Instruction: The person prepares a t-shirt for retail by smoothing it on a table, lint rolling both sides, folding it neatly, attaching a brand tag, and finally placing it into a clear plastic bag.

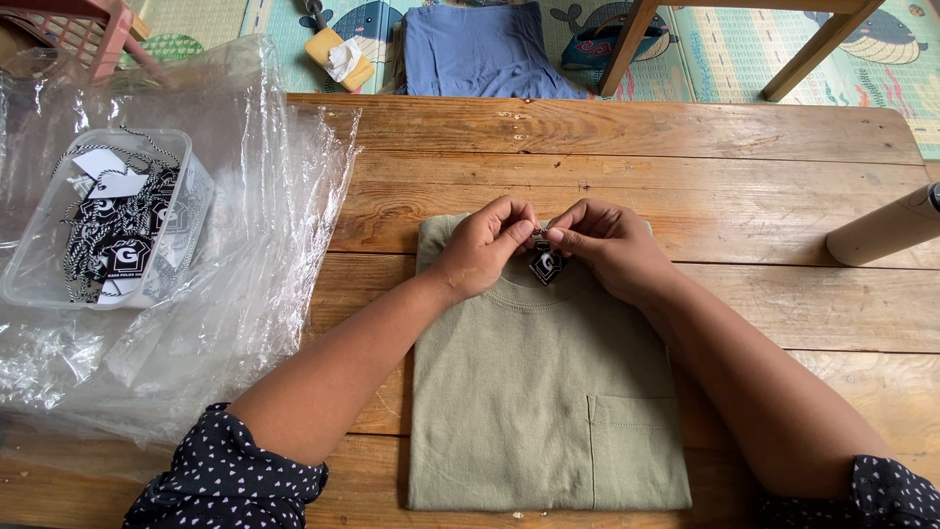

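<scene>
A folded olive T-shirt (543,392) lies on the wooden worktop (744,196), collar at the far end, chest pocket near right. Both hands meet at the neckline: the left hand (482,250) and right hand (605,245) pinch the string of a small black hang tag (545,264) with their fingers closed on it. The step in hand looks like fastening the tag to the collar; it calls for fine fingertip work. At far left, a clear tub (39,284) of more tags sits on crinkled plastic sheeting (264,255).
</scene>
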